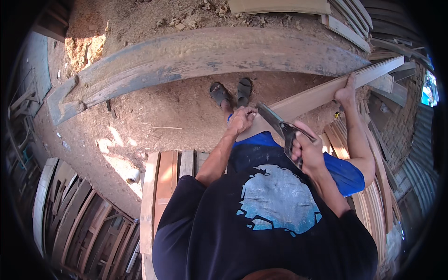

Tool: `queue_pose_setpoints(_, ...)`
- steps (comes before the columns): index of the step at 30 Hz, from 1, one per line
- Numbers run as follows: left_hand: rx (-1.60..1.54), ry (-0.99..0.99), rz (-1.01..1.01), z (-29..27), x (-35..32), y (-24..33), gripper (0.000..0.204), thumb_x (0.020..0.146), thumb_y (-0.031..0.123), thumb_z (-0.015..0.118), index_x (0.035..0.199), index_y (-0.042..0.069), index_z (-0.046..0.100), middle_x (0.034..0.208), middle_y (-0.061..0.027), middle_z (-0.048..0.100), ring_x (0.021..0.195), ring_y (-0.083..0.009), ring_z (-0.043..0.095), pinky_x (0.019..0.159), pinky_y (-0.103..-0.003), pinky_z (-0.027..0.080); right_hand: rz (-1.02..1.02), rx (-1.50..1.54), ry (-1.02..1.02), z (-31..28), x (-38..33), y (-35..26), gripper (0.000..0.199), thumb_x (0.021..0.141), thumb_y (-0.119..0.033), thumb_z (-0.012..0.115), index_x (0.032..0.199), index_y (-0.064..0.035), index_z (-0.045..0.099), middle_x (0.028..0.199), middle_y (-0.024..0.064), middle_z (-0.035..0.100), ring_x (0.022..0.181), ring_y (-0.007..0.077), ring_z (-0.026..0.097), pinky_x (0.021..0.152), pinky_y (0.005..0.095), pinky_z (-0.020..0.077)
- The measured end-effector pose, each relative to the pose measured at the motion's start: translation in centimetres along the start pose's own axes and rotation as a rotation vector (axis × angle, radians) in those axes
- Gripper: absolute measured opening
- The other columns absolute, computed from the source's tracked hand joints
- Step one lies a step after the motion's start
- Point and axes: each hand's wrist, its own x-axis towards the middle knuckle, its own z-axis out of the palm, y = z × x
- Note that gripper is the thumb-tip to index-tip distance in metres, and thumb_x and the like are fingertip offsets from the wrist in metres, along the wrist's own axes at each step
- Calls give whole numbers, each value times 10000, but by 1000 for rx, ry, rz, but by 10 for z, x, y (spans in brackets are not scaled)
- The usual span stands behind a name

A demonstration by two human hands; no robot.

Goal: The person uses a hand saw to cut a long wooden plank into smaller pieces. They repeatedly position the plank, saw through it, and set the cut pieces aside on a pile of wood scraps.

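The board (317,94) slants across the person's lap, its long axis running from beside the left hand (240,120) out to the upper right, where its far end points past the right foot (346,93). The right hand (305,147) is closed round the handle of the saw (276,122); the left lies with fingers bent at the board's edge — how firmly it grips, one cannot tell. Sawing across the near end seems in hand; the next move likely calls for a straight stroke — left fingers clear of the blade.
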Motion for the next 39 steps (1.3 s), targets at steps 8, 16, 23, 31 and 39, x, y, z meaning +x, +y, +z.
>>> queue_pose_setpoints(8,22,-44,-23,-2,5,8,248,922,201,630,1143,142,726,1007,-168,659,989,-351,651,889,-427,501,54,-46,111,38,123,55,393,984,-63,555,1369,-11,493,671,17,505,466,100,447,412,291,394)
queue_pose_setpoints(16,2,-5,-14,6,10,-5,249,917,200,632,1141,140,722,1019,-168,654,1008,-342,649,903,-420,500,-9,6,44,7,4,1,371,984,-60,536,1349,-2,511,668,25,513,460,89,465,395,268,418)
queue_pose_setpoints(23,9,-36,-33,-1,8,4,253,917,238,650,1135,147,739,1033,-118,665,1017,-299,651,930,-395,497,148,87,56,27,140,41,391,965,-60,563,1345,-24,475,690,35,546,475,113,486,410,302,439)
queue_pose_setpoints(31,46,-15,12,5,7,0,251,923,252,651,1134,149,741,993,-114,656,988,-292,655,911,-395,504,-81,23,89,22,116,48,380,1015,-120,539,1372,-34,442,737,30,533,482,91,471,422,281,432)
queue_pose_setpoints(39,48,3,22,5,11,0,246,930,230,642,1137,130,732,1009,-136,657,989,-313,655,909,-397,505,-203,-55,73,0,-7,10,355,1008,-79,529,1352,-10,473,734,23,514,471,82,450,407,261,401)
